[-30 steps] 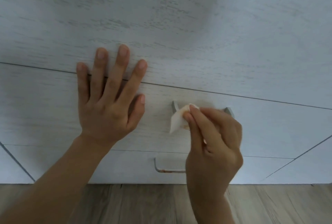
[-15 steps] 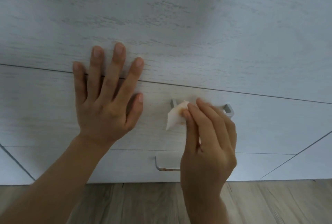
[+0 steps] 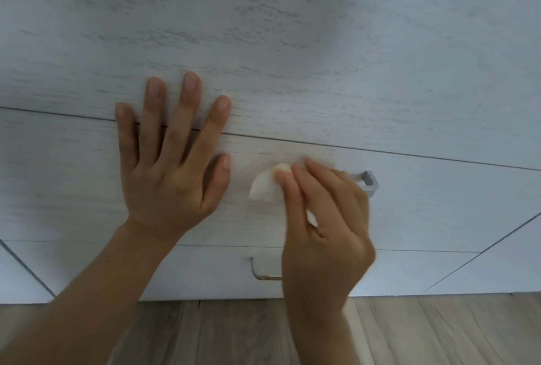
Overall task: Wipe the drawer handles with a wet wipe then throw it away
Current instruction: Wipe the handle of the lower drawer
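My right hand (image 3: 325, 218) pinches a white wet wipe (image 3: 265, 187) and presses it against the left end of the middle drawer's grey metal handle (image 3: 369, 183). Only the handle's right end shows; my fingers and the wipe cover the remainder. My left hand (image 3: 169, 159) lies flat with fingers spread on the white drawer front (image 3: 439, 206), across the seam to the drawer above. The bottom drawer's handle (image 3: 259, 272) shows its left end with a rusty spot, the remainder hidden behind my right hand.
The white wood-grain drawer unit fills the view, with a tall upper front (image 3: 292, 42). Wood-look flooring (image 3: 439, 332) runs along the bottom. Angled white side panels (image 3: 497, 268) flank the lowest drawer.
My right hand has slid the wipe left along the middle handle, so the handle's left end is now covered and more of its right end shows. My left hand stays flat.
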